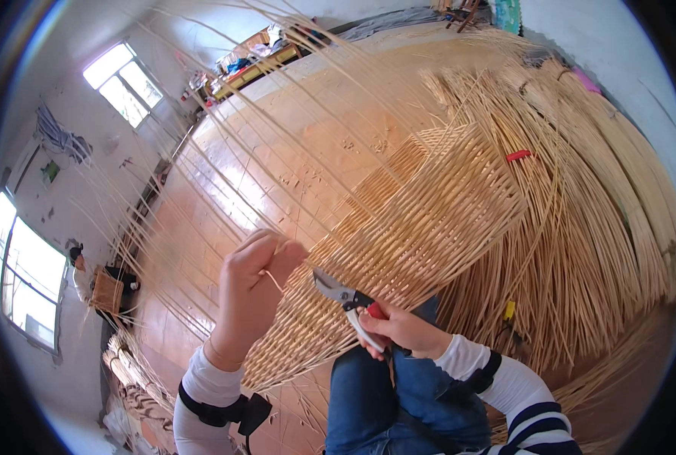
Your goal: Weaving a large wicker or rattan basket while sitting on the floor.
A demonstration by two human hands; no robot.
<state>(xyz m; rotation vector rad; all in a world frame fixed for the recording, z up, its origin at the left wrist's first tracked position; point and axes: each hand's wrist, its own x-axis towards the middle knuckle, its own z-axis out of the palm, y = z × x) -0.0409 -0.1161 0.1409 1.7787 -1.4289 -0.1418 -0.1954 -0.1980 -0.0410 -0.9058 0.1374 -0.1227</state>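
A long woven wicker basket (429, 220) lies slantwise across my lap, its side facing up. Long bare stakes (277, 144) rise from its far left edge and fan out toward the upper left. My left hand (254, 284) is closed at this edge, with a thin wicker rod (274, 281) poking out from its curled fingers. Pruning shears (336, 291) with red and white handles are gripped in my right hand (410, 331). Their blades point up and left, over the basket's side near my left hand. Whether they touch the weave I cannot tell.
To the right lies a big heap of loose wicker rods (558, 227). A red-handled object (518, 155) and a yellow one (510, 310) rest among them. Another person (84, 277) sits by the left wall with a small basket (106, 293). A cluttered bench (258, 68) stands far back.
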